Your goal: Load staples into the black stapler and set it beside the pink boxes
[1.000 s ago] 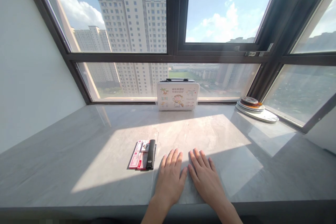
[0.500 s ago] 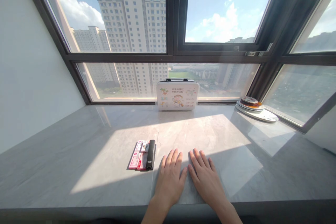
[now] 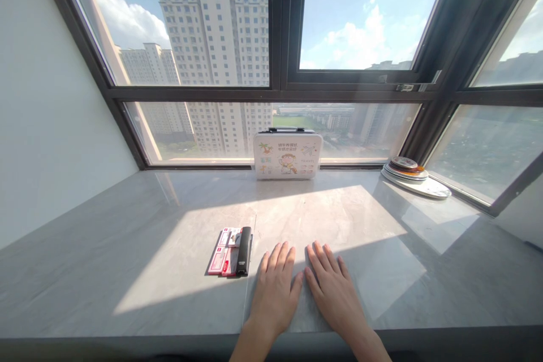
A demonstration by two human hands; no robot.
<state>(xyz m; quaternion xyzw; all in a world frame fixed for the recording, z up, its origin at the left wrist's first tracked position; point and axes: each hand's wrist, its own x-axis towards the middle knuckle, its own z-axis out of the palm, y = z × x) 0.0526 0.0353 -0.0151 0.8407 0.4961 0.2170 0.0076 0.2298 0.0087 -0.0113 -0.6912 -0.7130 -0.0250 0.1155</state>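
Observation:
My left hand (image 3: pixel 275 288) lies flat, palm down, on the grey marbled sill (image 3: pixel 161 271), its fingers stretched forward. Beside it, thumbs near each other but apart, my right hand (image 3: pixel 333 288) rests the same way. Neither holds anything. Just left of my left hand is a black stapler (image 3: pixel 243 251), lying lengthwise. Against the stapler's left side sit several small red-and-white boxes (image 3: pixel 218 260), close together; their print is too small to read.
A white case (image 3: pixel 287 156) with cartoon prints and a dark handle stands upright by the window. Stacked round plates or lids (image 3: pixel 416 181) lie in the far right corner. Dark window frames (image 3: pixel 271 94) border the sill, and a white wall (image 3: pixel 55 107) rises at left.

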